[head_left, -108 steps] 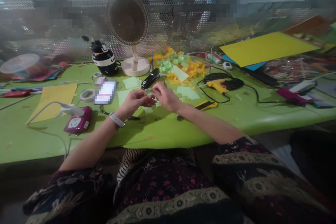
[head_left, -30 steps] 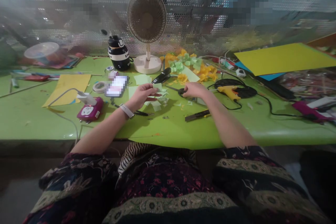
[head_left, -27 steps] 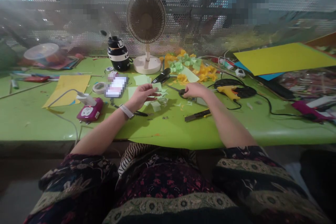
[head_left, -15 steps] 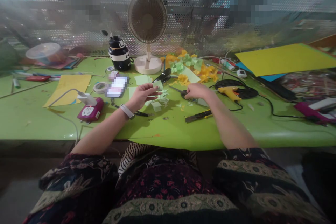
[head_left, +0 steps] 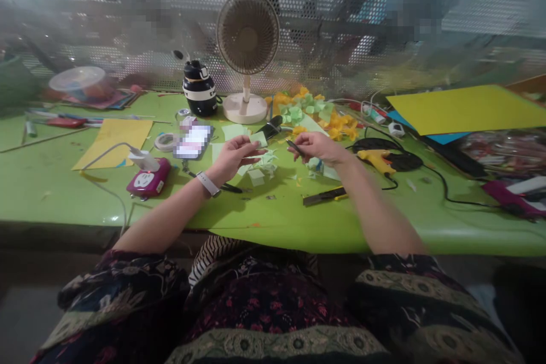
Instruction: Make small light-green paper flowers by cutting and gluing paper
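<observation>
My left hand [head_left: 236, 156], a watch on its wrist, pinches a small pale green piece of paper [head_left: 259, 138] between thumb and fingers. Facing it, my right hand [head_left: 318, 147] is closed on dark scissors [head_left: 295, 148]. Their short visible part points left toward the paper without touching it. Cut green paper pieces [head_left: 265, 166] lie in a loose heap under and between my hands. Pale green sheets [head_left: 236, 131] are behind my left fingers. On the table in front of my right hand rests a black and yellow utility knife [head_left: 324, 195].
At the back are yellow and green paper flowers [head_left: 305, 108], a fan [head_left: 246, 108] and a dark bottle [head_left: 200, 94]. A yellow glue gun [head_left: 377, 161] with its cord sits right of my right wrist. To the left are a phone [head_left: 193, 142] and a purple power adapter [head_left: 149, 179].
The scissors have turned in my right hand; their long blade no longer shows stretched leftward, and the fingers have loosened around them. My left hand keeps the paper piece. The view has shifted slightly.
</observation>
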The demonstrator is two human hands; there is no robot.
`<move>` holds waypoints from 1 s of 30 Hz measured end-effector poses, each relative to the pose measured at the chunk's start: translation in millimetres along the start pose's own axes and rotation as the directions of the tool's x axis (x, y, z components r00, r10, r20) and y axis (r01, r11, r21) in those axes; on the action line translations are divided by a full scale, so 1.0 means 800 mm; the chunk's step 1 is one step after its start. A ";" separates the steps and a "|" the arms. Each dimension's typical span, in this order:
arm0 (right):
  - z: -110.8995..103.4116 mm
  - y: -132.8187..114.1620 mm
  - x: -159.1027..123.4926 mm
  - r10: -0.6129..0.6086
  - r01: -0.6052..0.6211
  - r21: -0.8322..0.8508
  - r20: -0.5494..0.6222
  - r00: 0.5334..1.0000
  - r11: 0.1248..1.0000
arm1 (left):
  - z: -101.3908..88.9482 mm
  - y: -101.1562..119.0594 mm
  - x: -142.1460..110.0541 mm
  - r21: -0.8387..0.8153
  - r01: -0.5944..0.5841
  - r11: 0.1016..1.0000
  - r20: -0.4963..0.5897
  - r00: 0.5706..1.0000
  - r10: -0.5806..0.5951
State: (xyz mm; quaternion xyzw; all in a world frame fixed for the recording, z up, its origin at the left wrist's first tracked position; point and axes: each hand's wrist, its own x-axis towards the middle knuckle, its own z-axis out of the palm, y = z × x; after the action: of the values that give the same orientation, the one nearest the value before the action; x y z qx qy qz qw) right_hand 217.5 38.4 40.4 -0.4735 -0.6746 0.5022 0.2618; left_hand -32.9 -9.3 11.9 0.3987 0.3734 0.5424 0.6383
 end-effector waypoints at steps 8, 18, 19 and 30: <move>0.044 -0.007 -0.006 -0.098 0.096 0.025 0.085 0.992 0.995 | 0.003 0.006 -0.003 -0.004 -0.062 0.998 -0.027 0.998 0.062; 0.042 0.002 -0.004 -0.110 0.117 -0.036 0.161 0.981 0.992 | 0.000 0.003 -0.001 0.064 -0.111 0.992 -0.031 0.993 0.113; 0.041 0.003 -0.004 -0.113 0.121 -0.037 0.162 0.980 0.992 | 0.000 0.002 -0.001 0.071 -0.112 0.991 -0.028 0.993 0.115; 0.045 -0.003 -0.006 -0.115 0.122 -0.045 0.143 0.983 0.991 | 0.000 0.001 0.001 0.073 -0.121 0.990 -0.027 0.992 0.124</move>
State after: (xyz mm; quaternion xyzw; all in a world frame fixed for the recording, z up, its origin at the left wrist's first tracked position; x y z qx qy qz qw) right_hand 188.7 18.2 29.8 -0.4028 -0.7315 0.4995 0.2304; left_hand -33.0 -8.5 12.7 0.4348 0.3775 0.5731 0.5830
